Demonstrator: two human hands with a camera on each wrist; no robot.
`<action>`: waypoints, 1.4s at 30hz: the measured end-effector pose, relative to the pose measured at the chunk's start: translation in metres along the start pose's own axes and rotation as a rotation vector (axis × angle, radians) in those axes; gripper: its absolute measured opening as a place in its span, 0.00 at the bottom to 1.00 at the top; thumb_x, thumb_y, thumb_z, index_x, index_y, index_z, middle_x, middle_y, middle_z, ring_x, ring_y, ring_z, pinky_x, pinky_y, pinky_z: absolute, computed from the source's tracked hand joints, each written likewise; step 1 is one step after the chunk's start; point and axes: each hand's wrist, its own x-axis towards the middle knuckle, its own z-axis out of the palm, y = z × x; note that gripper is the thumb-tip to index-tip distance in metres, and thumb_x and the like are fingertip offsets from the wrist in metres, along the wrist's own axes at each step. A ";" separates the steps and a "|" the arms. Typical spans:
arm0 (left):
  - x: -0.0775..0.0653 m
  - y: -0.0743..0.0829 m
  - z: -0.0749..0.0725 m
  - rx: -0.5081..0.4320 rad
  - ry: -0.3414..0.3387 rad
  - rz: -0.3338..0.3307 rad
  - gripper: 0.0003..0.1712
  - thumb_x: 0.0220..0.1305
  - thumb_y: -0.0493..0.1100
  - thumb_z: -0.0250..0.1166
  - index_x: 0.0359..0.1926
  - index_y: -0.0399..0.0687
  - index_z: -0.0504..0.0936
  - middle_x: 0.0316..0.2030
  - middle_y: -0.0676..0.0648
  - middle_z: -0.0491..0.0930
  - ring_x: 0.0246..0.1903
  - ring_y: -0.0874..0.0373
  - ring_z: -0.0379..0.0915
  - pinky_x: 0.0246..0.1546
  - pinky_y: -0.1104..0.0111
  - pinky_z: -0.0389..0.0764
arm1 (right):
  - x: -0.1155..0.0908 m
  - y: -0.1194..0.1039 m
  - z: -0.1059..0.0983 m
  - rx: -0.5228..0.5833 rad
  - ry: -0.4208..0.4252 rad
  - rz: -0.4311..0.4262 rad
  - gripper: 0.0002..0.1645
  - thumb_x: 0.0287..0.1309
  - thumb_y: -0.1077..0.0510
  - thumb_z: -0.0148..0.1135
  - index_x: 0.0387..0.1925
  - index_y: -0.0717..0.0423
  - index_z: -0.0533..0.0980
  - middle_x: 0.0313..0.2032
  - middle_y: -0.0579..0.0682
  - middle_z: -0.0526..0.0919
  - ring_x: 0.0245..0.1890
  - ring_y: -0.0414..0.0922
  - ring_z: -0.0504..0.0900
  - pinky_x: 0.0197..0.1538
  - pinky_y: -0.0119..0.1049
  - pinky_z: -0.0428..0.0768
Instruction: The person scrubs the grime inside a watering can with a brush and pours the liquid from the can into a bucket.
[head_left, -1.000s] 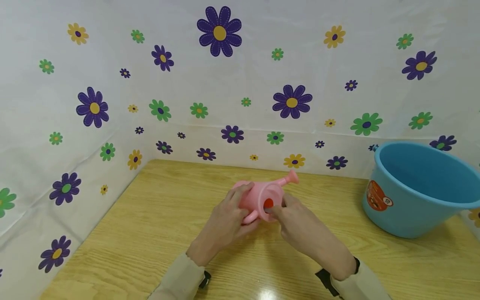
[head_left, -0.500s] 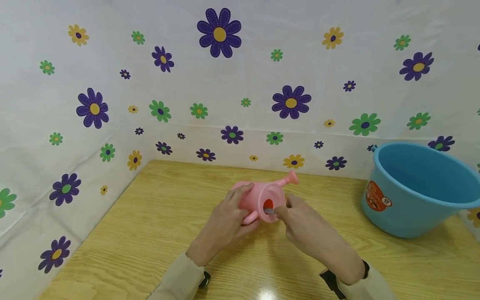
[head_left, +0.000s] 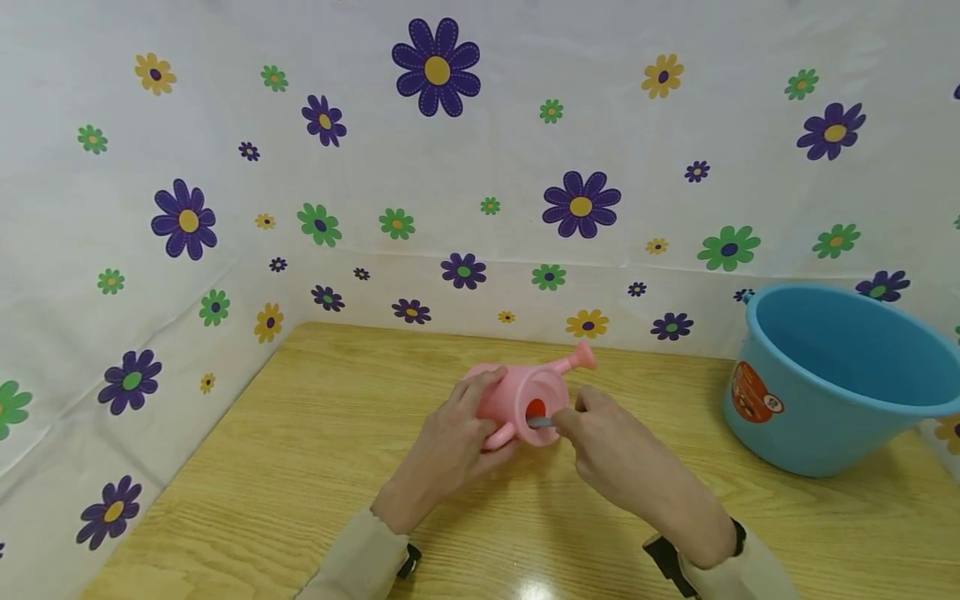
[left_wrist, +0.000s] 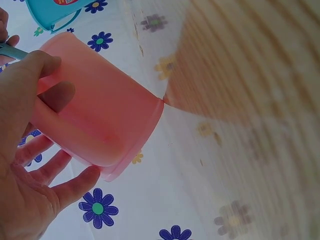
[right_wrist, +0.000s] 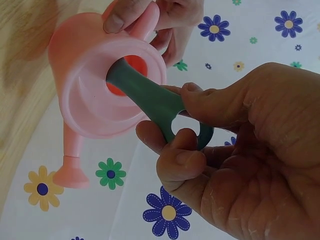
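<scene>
Wooden table point(head_left: 262, 467); bucket point(head_left: 810, 425) cut off at right. Left hand point(head_left: 453, 437) grips the tipped pink watering can point(head_left: 504, 400) on the table. Right hand point(head_left: 615, 454) pinches a green ring-ended handle point(right_wrist: 150, 97), far end hidden inside the can. Red patch point(right_wrist: 139, 64) within, unclear. More handle shows than a second ago.

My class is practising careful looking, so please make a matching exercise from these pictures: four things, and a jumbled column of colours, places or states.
1. Watering can
2. Bucket
3. Left hand
4. Right hand

A. Blue, at the right in the head view
B. Holds the green tool
C. Pink, with a tool reaching into its opening
D. Holds the watering can

Pairs: 1-C, 2-A, 3-D, 4-B
</scene>
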 end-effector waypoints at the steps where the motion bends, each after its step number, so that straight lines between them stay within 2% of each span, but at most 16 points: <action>1: 0.000 0.000 0.000 -0.001 0.001 -0.001 0.25 0.61 0.52 0.74 0.14 0.46 0.79 0.66 0.39 0.73 0.66 0.44 0.72 0.53 0.59 0.88 | 0.000 0.000 0.000 0.000 0.000 -0.001 0.09 0.62 0.71 0.62 0.40 0.60 0.85 0.25 0.47 0.69 0.26 0.39 0.64 0.27 0.25 0.66; 7: -0.001 0.000 0.001 -0.014 0.004 -0.007 0.24 0.61 0.51 0.74 0.13 0.46 0.78 0.66 0.39 0.73 0.66 0.44 0.72 0.53 0.59 0.88 | 0.004 0.001 0.003 -0.008 0.003 -0.013 0.11 0.62 0.72 0.61 0.39 0.60 0.85 0.27 0.49 0.74 0.28 0.40 0.67 0.29 0.25 0.69; 13: -0.001 0.000 0.001 -0.011 0.005 -0.009 0.25 0.61 0.51 0.74 0.13 0.47 0.78 0.66 0.40 0.73 0.66 0.45 0.72 0.51 0.60 0.89 | 0.007 0.003 0.009 -0.024 0.030 -0.046 0.14 0.56 0.76 0.61 0.37 0.59 0.84 0.34 0.52 0.82 0.32 0.42 0.74 0.35 0.30 0.80; 18: -0.001 0.000 0.002 -0.014 0.005 -0.008 0.25 0.62 0.52 0.73 0.13 0.46 0.78 0.66 0.39 0.74 0.66 0.44 0.72 0.52 0.59 0.88 | 0.010 0.006 0.015 -0.029 0.035 -0.064 0.15 0.54 0.77 0.61 0.37 0.59 0.84 0.36 0.53 0.84 0.34 0.43 0.78 0.39 0.33 0.85; 25: 0.000 0.001 0.002 -0.015 0.003 -0.007 0.25 0.62 0.51 0.73 0.13 0.47 0.78 0.66 0.39 0.74 0.66 0.45 0.72 0.53 0.60 0.88 | 0.012 0.010 0.024 -0.055 0.048 -0.109 0.14 0.53 0.78 0.61 0.34 0.58 0.81 0.35 0.52 0.83 0.34 0.43 0.78 0.38 0.32 0.84; 33: 0.000 0.000 0.000 -0.012 0.000 -0.012 0.24 0.62 0.51 0.73 0.14 0.46 0.79 0.67 0.39 0.73 0.67 0.45 0.71 0.53 0.60 0.87 | 0.015 0.013 0.029 -0.091 0.069 -0.128 0.15 0.53 0.77 0.66 0.36 0.57 0.80 0.35 0.53 0.82 0.32 0.42 0.77 0.37 0.30 0.85; 38: 0.000 0.000 -0.002 -0.019 0.009 -0.012 0.25 0.62 0.52 0.73 0.13 0.47 0.77 0.66 0.40 0.74 0.67 0.45 0.72 0.51 0.60 0.88 | 0.015 0.016 0.031 -0.030 0.073 -0.106 0.20 0.51 0.80 0.65 0.40 0.56 0.81 0.36 0.51 0.84 0.31 0.41 0.76 0.36 0.28 0.83; 42: 0.000 -0.001 -0.001 -0.039 0.024 -0.009 0.26 0.62 0.51 0.73 0.12 0.47 0.76 0.66 0.40 0.74 0.67 0.45 0.72 0.50 0.60 0.89 | 0.015 0.018 0.033 0.025 0.092 -0.099 0.24 0.52 0.81 0.63 0.48 0.60 0.76 0.38 0.52 0.88 0.32 0.42 0.83 0.38 0.30 0.85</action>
